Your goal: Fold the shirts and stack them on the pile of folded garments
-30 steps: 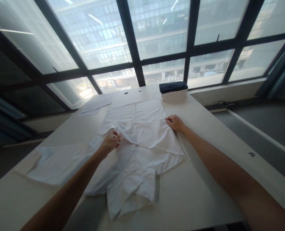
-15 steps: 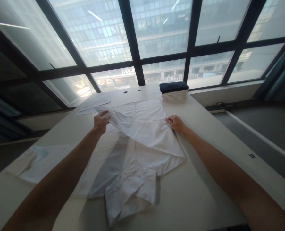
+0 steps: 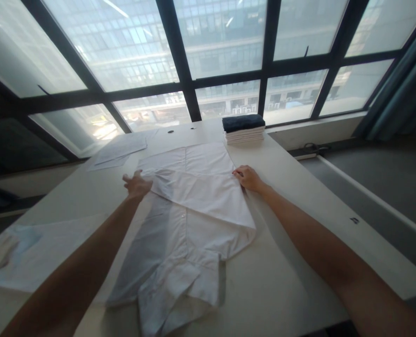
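A white button-up shirt (image 3: 208,196) lies spread on the table, its collar end toward me and a button strip down its middle. One long sleeve is folded across the body, its end toward the left. My left hand (image 3: 137,186) is at that sleeve end, fingers spread and apart, palm side low over the cloth. My right hand (image 3: 249,178) pinches the shirt's right edge between thumb and fingertips. The collar part is crumpled near the table's front, and my left forearm covers part of the shirt's left side.
A stack of folded white cloth (image 3: 244,136) with a dark folded piece (image 3: 243,122) on top stands at the back right. Thin white sheets (image 3: 118,150) lie back left. Another white garment (image 3: 49,248) lies at left. Windows rise behind the table (image 3: 285,281).
My left hand has lowered the raised sleeve onto the shirt and its fingers have spread. The right hand keeps its pinch at the edge. The view has shifted slightly right.
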`<control>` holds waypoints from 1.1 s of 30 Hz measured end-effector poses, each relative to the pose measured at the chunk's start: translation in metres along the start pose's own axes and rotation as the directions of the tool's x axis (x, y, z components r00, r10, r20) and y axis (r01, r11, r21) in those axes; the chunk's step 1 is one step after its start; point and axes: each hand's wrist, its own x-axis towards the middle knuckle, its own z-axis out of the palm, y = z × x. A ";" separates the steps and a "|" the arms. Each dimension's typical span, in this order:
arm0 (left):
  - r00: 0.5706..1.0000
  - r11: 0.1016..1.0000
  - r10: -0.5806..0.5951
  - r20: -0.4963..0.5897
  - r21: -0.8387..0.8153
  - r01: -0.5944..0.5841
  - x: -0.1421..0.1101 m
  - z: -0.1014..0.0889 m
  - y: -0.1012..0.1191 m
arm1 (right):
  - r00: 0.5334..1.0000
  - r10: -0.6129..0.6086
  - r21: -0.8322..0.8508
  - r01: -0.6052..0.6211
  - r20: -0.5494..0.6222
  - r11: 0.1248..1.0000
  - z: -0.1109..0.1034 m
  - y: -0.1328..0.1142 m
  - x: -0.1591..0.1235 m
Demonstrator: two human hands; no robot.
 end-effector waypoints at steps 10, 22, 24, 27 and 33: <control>0.592 0.643 0.544 0.595 0.158 -0.749 -0.147 0.119 0.181 | 1.000 -0.010 0.031 0.010 -0.009 0.999 -0.002 0.000 -0.003; 0.490 0.495 0.560 0.668 0.205 -0.845 -0.188 0.165 0.215 | 1.000 0.004 0.012 -0.004 0.018 1.000 -0.010 -0.008 -0.005; 0.486 0.582 0.557 0.674 0.101 -0.807 -0.181 0.158 0.218 | 1.000 0.020 -0.004 -0.020 0.022 1.000 -0.010 -0.008 -0.006; 0.598 0.725 0.517 0.613 0.058 -0.686 -0.158 0.155 0.217 | 0.998 0.055 -0.020 -0.055 -0.004 0.998 -0.007 -0.006 -0.006; 0.721 0.749 0.373 0.583 0.270 -0.606 -0.128 0.187 0.187 | 0.968 0.194 -0.005 -0.197 -0.157 0.980 -0.004 0.006 -0.002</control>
